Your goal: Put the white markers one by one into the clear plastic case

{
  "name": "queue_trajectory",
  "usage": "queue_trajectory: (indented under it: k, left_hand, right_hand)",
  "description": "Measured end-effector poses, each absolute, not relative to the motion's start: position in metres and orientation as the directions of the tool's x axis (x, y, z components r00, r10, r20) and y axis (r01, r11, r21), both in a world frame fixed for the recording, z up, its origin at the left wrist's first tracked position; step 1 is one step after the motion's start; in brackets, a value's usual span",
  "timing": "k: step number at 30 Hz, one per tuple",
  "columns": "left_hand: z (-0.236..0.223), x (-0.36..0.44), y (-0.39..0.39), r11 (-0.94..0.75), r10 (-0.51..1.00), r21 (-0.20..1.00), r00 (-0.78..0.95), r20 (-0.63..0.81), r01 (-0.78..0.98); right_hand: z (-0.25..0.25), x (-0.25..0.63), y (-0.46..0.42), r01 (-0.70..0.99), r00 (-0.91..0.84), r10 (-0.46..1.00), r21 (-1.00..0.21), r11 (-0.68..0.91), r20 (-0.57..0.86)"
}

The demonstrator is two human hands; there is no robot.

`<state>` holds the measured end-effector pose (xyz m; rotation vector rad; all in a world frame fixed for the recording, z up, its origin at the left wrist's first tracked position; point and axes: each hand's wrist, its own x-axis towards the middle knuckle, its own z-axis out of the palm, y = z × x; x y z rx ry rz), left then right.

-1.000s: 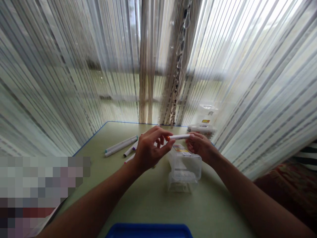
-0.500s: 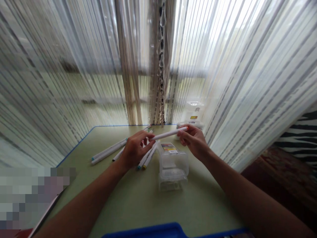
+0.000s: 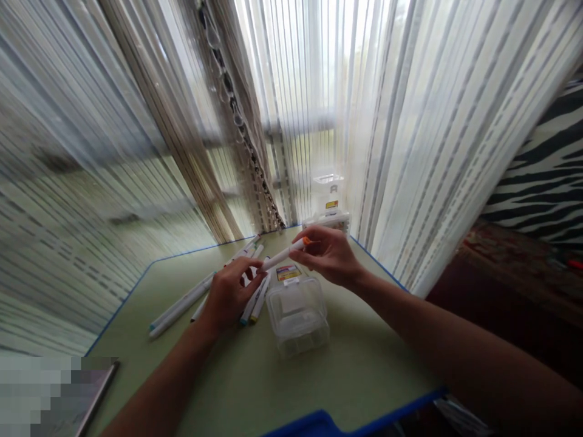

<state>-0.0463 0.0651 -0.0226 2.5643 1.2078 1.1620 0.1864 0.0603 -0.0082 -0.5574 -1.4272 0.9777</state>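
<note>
A white marker (image 3: 281,255) with an orange end is held between both hands above the table. My left hand (image 3: 230,291) pinches its left end between thumb and fingers. The orange end sits in the fingertips of my right hand (image 3: 330,255). Below and between the hands stands a clear plastic case (image 3: 298,315) with its lid up and a coloured label on it; no markers show inside. Several white markers (image 3: 182,303) with coloured ends lie on the table around and behind my left hand, which partly hides some of them.
The pale green table (image 3: 291,394) has a blue edge. A second clear case (image 3: 328,217) stands at the back, behind my right hand. String curtains (image 3: 387,121) hang before the window. A dark-edged item (image 3: 98,388), partly pixelated, is at the lower left.
The view has turned to the right and tilted. Both hands still hold the marker, now slanting more steeply, with the orange end showing more clearly at my right fingertips.
</note>
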Motion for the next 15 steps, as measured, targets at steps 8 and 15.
queue_trajectory:
  k: [8,15]
  left_hand:
    - [-0.0216,-0.0459,0.0638,-0.674,0.697,0.357,0.398,0.596,0.647]
    - [-0.0223,-0.0463,0.0633,-0.68,0.691,0.348,0.407,0.597,0.646]
  right_hand:
    - [-0.0077,0.1874,0.0583,-0.177,-0.136,0.82,-0.828,0.531,0.555]
    - [-0.007,0.1863,0.0577,-0.192,-0.112,0.833,-0.834,0.517,0.542]
